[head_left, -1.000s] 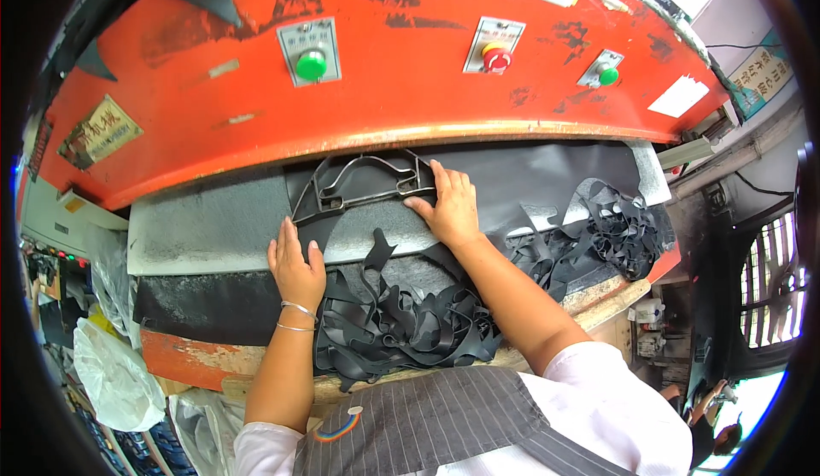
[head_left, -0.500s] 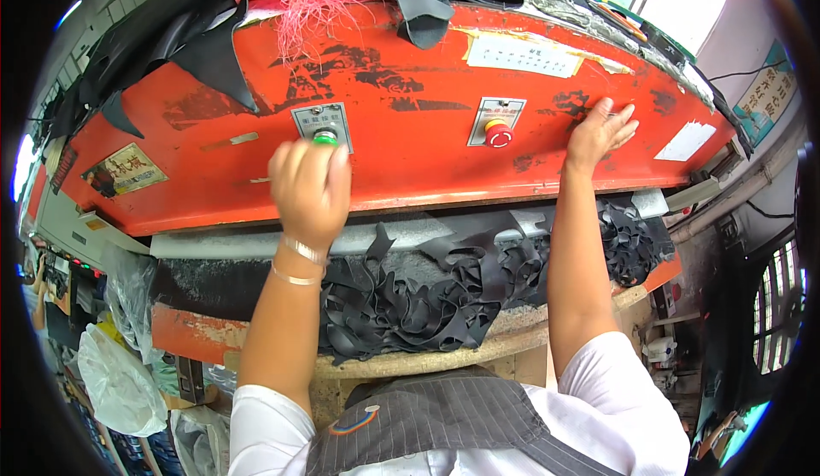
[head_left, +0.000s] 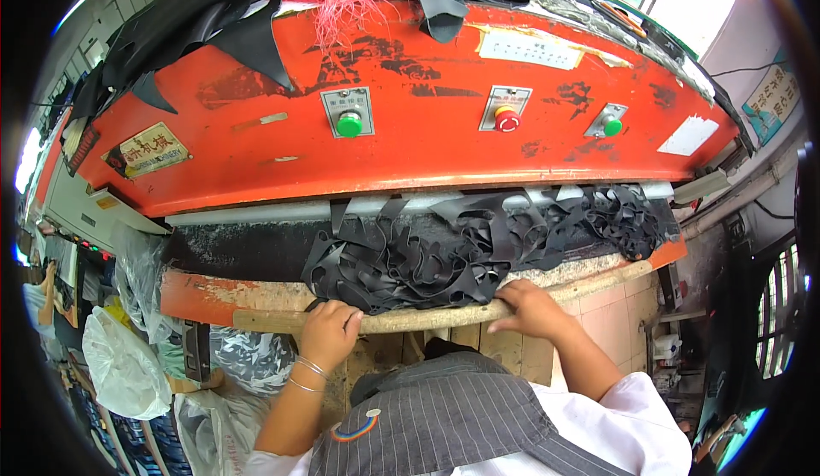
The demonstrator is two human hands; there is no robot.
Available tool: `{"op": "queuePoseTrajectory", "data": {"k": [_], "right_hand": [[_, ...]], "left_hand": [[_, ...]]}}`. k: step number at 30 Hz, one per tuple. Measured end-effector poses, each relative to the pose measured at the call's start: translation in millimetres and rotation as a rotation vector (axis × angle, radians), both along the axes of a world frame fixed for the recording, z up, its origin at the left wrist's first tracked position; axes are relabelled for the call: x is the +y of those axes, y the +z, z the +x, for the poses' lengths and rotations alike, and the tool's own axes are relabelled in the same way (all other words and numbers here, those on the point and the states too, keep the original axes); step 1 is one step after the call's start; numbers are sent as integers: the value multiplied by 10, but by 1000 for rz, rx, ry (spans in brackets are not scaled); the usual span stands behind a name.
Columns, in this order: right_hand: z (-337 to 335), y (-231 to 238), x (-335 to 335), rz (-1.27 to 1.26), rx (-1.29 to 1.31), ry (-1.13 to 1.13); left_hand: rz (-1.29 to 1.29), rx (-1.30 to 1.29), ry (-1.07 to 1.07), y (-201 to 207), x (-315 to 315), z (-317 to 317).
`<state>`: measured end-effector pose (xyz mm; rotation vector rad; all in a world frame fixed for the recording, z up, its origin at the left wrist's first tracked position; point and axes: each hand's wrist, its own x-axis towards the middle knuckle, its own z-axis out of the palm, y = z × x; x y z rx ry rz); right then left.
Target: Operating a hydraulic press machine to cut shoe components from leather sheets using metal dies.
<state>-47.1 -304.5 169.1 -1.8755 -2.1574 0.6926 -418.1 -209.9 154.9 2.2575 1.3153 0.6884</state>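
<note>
My left hand [head_left: 328, 336] is at the front of a red press, its fingers curled over the wooden edge rail [head_left: 401, 320]. Farther right, my right hand [head_left: 538, 312] has its fingers over the same rail and its thumb on the near side. Between and beyond the hands, a tangled heap of black leather offcuts [head_left: 418, 262] lies on the dark press bed [head_left: 231, 249], its front strips reaching the rail. The offcuts are close to both hands; I cannot tell whether either touches them.
The red press beam [head_left: 418, 147] spans the far side, with a green button [head_left: 348, 124], a red stop button [head_left: 506, 119] and a second green button [head_left: 611, 126]. Black sheets [head_left: 196, 14] and pink fringe [head_left: 354, 6] lie on top. Plastic bags [head_left: 124, 365] stand at left.
Both hands have come down from the red beam to the wooden rail. The left has left its green button, and the second green button, formerly behind the right hand, now shows.
</note>
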Motion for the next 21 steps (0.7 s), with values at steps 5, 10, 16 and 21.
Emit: {"op": "queuePoseTrajectory", "data": {"k": [5, 10, 16, 21], "right_hand": [[-382, -166, -115, 132, -220, -128], [-388, -178, -63, 165, -235, -142], [-222, -66, 9, -146, -190, -89], [-318, 239, 755, -513, -203, -115]], "left_hand": [[147, 159, 79, -142, -124, 78], [58, 125, 75, -157, -32, 34], [-426, 98, -138, -42, 782, 15], [10, -202, 91, -377, 2329, 470]]}}
